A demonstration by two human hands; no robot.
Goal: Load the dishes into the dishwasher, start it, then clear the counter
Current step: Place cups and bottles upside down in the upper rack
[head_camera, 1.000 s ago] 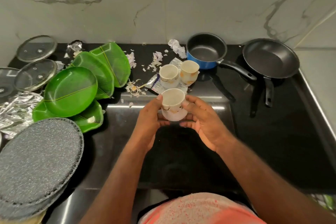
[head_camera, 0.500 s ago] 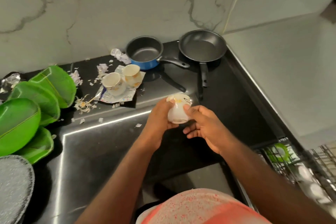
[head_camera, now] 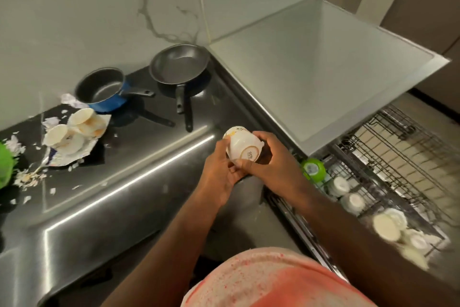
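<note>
I have the small white ceramic cup point(head_camera: 242, 148) tipped sideways, base toward me, above the right edge of the dark steel counter point(head_camera: 124, 182) — left hand point(head_camera: 217, 172) cradling it with curled fingers, right hand point(head_camera: 272, 164) wrapped over it. To the right, the wire dishwasher rack point(head_camera: 403, 157) holds upturned white cups point(head_camera: 351, 203). Far left — a blue saucepan point(head_camera: 104, 93) and a black frying pan point(head_camera: 179, 65).

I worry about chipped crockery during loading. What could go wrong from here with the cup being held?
1. The cup lies tipped on its side between the left hand and right hand, above the steel counter; a slipping grip could drop it there.
2. The rack already holds white cups along its near side; setting this one among them might knock and chip them.
</note>
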